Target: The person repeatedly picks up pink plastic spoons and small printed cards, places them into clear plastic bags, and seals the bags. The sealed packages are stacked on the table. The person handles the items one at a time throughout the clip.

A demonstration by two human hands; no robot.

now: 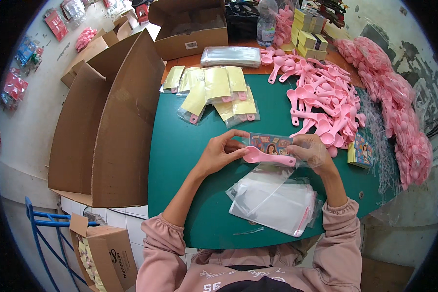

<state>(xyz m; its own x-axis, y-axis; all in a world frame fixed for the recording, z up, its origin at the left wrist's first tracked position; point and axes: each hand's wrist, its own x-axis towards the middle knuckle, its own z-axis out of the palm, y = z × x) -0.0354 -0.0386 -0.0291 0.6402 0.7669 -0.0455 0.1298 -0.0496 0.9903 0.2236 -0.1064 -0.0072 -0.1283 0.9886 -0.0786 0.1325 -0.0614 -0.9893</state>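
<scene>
A pink plastic measuring spoon (269, 157) lies level in front of a printed card (271, 142), with clear film around them. My left hand (223, 153) pinches the bowl end of the spoon, thumb in front. At the handle end, my right hand (308, 152) is closed on the clear plastic bag (319, 155); film partly covers its fingers. How far the spoon and card sit inside the bag I cannot tell. Below my hands, a fanned stack of clear bags (275, 202) lies on the green table (190, 160).
Packed pouches with yellow cards (216, 83) lie at the back left. A heap of pink spoons (326, 104) covers the right side, beside a card stack (360, 151). Large cardboard boxes (126, 126) stand along the left edge. A water bottle (267, 24) stands behind.
</scene>
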